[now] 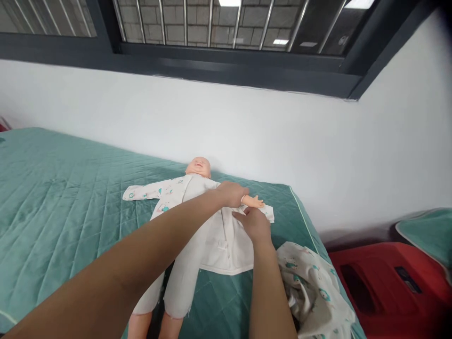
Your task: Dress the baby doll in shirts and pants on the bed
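Note:
A baby doll (198, 165) lies on its back, its head toward the wall. A white printed baby jacket (165, 195) covers one of its arms and lies spread beneath its body. My left hand (232, 194) is closed around the doll's other arm (252, 201), whose bare hand sticks out past my fingers. Just below it, my right hand (256, 223) pinches the jacket's cloth near the loose sleeve (269, 213). The jacket's white inner side (226, 256) faces up beside the doll's cloth legs (187, 273).
A green quilted cover (70, 202) lies under everything. Another crumpled printed garment (318, 292) sits near its right edge. Beyond that edge stands a red plastic stool (384, 282). A white wall (247, 132) and a dark-framed barred window (226, 66) close off the far side.

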A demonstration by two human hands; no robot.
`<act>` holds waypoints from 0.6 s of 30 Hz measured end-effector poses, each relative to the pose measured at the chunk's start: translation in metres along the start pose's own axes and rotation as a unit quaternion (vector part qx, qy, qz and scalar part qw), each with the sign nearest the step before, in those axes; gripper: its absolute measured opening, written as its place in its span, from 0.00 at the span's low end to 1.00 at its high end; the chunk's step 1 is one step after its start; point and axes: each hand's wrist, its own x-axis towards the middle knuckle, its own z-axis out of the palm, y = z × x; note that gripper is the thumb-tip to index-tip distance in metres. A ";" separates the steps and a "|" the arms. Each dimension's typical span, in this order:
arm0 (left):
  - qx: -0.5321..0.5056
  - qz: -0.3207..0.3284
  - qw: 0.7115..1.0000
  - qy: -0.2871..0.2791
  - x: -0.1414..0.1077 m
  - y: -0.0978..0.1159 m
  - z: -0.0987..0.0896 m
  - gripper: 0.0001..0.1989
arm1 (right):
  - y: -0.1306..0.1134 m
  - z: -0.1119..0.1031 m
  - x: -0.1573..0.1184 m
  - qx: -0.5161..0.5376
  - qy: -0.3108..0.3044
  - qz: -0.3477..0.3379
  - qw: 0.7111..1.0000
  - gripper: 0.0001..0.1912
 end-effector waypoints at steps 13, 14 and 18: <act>0.047 0.003 0.999 -0.017 -0.012 0.002 0.013 0.11 | 0.038 -0.014 0.018 0.271 0.165 0.084 0.945 0.13; 0.059 0.003 0.998 -0.025 -0.014 0.003 0.012 0.11 | 0.038 -0.014 0.018 0.301 0.171 0.085 0.934 0.14; 0.085 -0.001 0.996 -0.040 -0.017 0.009 0.007 0.10 | 0.034 -0.018 0.017 0.411 0.166 0.079 0.893 0.17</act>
